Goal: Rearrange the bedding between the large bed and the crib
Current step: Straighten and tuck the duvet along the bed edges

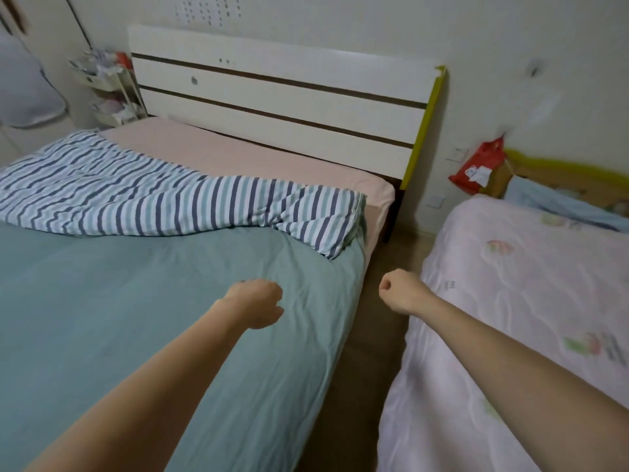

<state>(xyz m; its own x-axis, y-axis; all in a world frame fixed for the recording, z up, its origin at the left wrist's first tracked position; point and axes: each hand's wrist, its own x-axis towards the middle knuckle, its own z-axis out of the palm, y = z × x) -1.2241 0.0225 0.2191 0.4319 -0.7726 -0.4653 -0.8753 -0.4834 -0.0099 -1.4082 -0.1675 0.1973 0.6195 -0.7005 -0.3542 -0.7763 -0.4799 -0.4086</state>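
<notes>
The 2 hands: left hand (256, 303) curled into a fist over the green sheet (136, 301) of the large bed (272, 97), gripping nothing visible; right hand (398, 290) fisted, empty, above the gap beside the crib's pale quilt (527, 284). Striped duvet (153, 195) lies folded back near the headboard.

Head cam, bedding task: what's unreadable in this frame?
- Left hand: fingers curl away from the camera; a grip on the green sheet cannot be told.
- Crib: frame hidden under the quilt, right side cut by the edge.
- Cart contents: small, blurred.
- Red bag print: blurred.
</notes>
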